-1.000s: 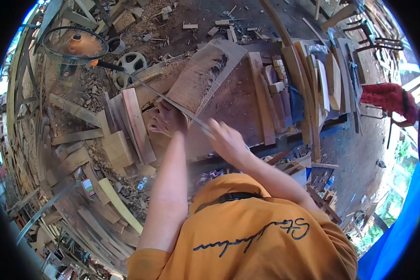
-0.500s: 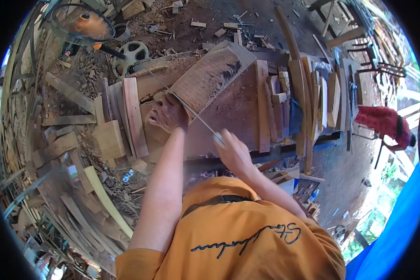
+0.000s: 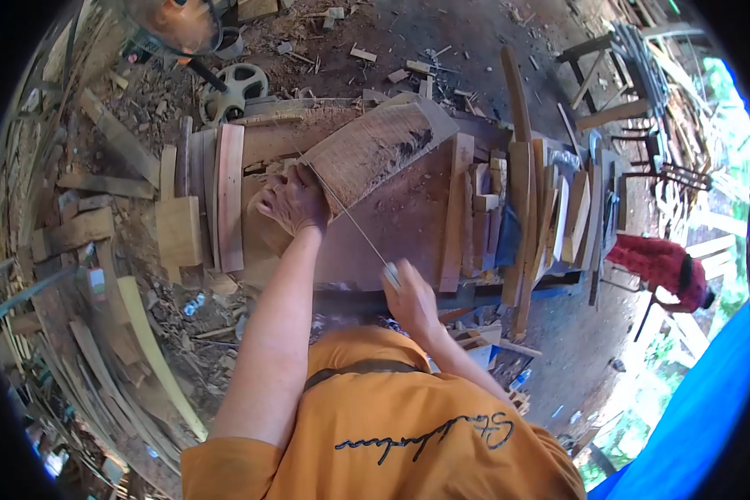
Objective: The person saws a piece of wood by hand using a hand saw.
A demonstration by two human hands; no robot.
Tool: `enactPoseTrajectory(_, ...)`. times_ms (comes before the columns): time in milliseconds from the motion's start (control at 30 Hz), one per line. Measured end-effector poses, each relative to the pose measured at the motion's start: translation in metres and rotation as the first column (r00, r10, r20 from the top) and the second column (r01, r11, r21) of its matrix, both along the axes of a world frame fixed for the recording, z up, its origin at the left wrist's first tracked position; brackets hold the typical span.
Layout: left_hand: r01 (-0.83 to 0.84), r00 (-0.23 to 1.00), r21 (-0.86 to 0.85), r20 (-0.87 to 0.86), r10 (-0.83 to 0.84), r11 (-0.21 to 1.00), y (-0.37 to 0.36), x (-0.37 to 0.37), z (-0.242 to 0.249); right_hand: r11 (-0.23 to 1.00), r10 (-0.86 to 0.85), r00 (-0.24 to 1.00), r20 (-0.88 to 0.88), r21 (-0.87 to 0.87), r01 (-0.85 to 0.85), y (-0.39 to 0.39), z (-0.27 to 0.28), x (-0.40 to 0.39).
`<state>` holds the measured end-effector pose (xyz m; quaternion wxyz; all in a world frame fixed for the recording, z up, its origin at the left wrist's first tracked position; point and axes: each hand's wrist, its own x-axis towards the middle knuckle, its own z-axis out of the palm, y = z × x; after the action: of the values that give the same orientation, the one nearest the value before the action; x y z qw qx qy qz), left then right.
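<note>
A thick wooden block lies aslant on the workbench, with rough, dark patches along its right side. My left hand is closed over the near-left end of the block, its fingers curled around the edge. In my right hand is the pale handle of a hand saw. The thin blade appears nearly edge-on and runs across the block beside my left hand. How deep it sits in the wood cannot be made out.
Boards stand at the bench's left, and more planks at its right. Behind are a fan and a grey wheel. Wood scraps litter the floor. A person in red is at far right.
My right hand and the saw handle have come slightly nearer my body. My left hand stays on the block. The camera view has shifted a little.
</note>
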<state>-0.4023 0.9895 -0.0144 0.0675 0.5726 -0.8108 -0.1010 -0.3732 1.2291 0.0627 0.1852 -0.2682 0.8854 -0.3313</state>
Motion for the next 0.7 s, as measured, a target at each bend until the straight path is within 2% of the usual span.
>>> enactPoseTrajectory(133, -0.011, 0.998, -0.014, 0.058, 0.012, 1.0, 0.001, 0.0, 0.001, 0.992, -0.025, 0.998, 0.055, 0.123, 0.018, 0.042, 0.005, 0.018)
enactPoseTrajectory(233, 0.007, 1.0, -0.079, -0.026, -0.009, 0.997, 0.001, 0.002, -0.004, 1.0, -0.012, 0.999, 0.043, -0.009, 0.013, -0.038, -0.019, -0.017)
enactPoseTrajectory(300, -0.002, 1.0, 0.002, -0.003, 0.002, 1.0, -0.001, 0.003, -0.005, 0.997, 0.057, 0.998, -0.021, -0.047, -0.058, -0.089, -0.049, -0.04)
enactPoseTrajectory(367, -0.002, 1.0, 0.0, -0.009, 0.002, 1.0, -0.001, 0.003, 0.0, 0.996, 0.074, 0.997, -0.015, -0.051, -0.074, -0.086, -0.041, -0.041)
enactPoseTrajectory(400, -0.012, 1.0, 0.02, -0.017, 0.012, 1.0, 0.002, 0.001, 0.003, 0.994, 0.1, 0.995, -0.009, -0.033, -0.1, -0.081, -0.034, -0.043)
enactPoseTrajectory(533, -0.052, 0.998, -0.057, -0.022, 0.051, 0.997, 0.0, 0.001, -0.008, 0.993, -0.037, 0.996, 0.078, -0.112, 0.046, 0.014, -0.007, -0.005)
enactPoseTrajectory(633, 0.006, 0.999, -0.096, -0.048, -0.011, 0.995, 0.004, 0.005, -0.006, 0.976, -0.176, 0.983, 0.055, -0.121, 0.182, 0.069, 0.014, 0.019)
enactPoseTrajectory(700, 0.074, 0.993, -0.009, -0.088, -0.075, 0.997, 0.003, 0.007, 0.001, 0.96, -0.231, 0.973, 0.009, -0.162, 0.23, 0.087, 0.018, 0.024)
